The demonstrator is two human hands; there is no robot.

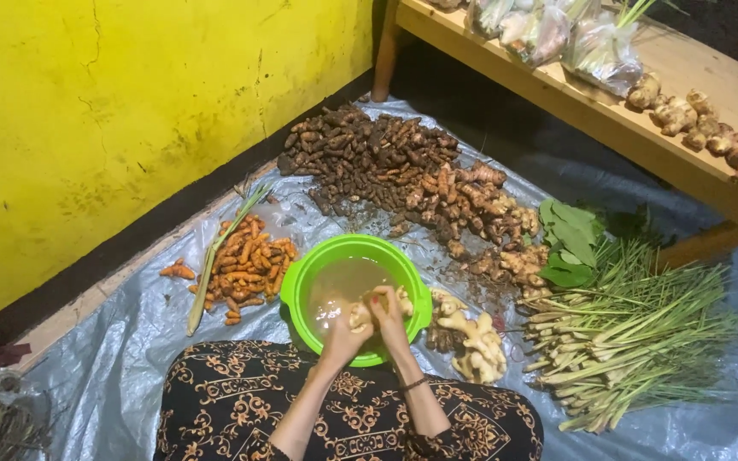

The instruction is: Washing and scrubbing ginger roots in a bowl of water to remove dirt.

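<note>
Green basin (301, 286) — both hands, left (343, 335) and right (389, 318), grip clamped on a ginger piece (360, 314) over murky water.

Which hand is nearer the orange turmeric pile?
Left. The left hand is over the near side of the green basin, toward the orange turmeric pile. The right hand is beside it, farther from the pile, closer to the washed ginger.
</note>
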